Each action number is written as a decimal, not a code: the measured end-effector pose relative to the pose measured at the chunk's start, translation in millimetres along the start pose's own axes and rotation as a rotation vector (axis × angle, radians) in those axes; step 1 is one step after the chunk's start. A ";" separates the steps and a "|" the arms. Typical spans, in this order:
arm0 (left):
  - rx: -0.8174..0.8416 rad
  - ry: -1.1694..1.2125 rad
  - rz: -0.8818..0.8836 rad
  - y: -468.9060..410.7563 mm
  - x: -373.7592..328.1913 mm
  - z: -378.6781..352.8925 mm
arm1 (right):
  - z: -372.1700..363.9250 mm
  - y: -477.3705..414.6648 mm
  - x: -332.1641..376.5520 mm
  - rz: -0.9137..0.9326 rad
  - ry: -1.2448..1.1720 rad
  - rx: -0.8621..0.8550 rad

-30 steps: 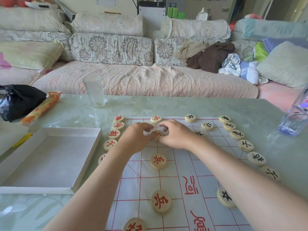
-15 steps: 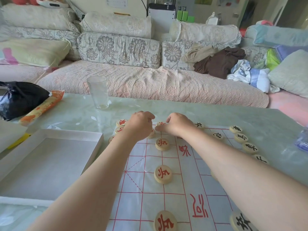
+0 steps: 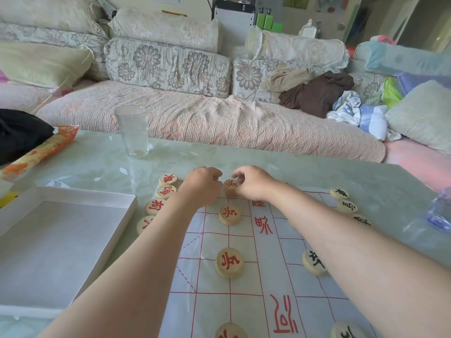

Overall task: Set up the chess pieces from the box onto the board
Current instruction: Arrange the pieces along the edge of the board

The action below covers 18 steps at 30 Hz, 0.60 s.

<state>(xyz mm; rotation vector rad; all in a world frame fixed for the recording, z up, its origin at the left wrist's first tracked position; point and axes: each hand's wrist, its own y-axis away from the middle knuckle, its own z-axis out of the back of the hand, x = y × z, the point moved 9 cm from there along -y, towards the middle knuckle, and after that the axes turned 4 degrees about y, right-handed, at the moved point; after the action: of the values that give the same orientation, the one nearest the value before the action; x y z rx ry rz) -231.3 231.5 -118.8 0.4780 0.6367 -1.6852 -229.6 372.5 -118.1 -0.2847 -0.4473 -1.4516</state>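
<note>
Currently, both hands work at the far edge of the board (image 3: pixel 244 301), a paper sheet with red grid lines lying flat on the bench (image 3: pixel 317 176). The right hand (image 3: pixel 253 185) has its fingers curled onto the far red piece (image 3: pixel 230 189) and pinches it at its rim. The left hand (image 3: pixel 202 186) is curled just beside the same piece; whether it grips anything cannot be determined.

Nearer red pieces (image 3: pixel 229 214) lie in a line along one grid column. A row of red pieces (image 3: pixel 166 191) runs along the left edge of the board, and black pieces (image 3: pixel 339 193) along the right edge. The white box (image 3: pixel 73 215) lies open to the left of the board. A drinking glass (image 3: pixel 133 130) stands upright beyond the box.
</note>
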 end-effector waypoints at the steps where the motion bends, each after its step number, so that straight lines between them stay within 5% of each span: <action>1: 0.001 -0.004 -0.008 0.0 -0.4 -0.9 | -1.7 -0.6 0.9 0.014 -0.011 -0.007; 18: -0.030 -0.015 -0.024 0.3 5.4 -2.8 | -0.9 5.5 7.1 0.035 -0.076 -0.055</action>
<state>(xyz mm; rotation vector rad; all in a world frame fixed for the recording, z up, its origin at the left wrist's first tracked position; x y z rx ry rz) -232.2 229.3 -124.4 0.4377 0.6577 -1.6978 -223.6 366.4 -115.2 -0.3911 -0.4628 -1.4234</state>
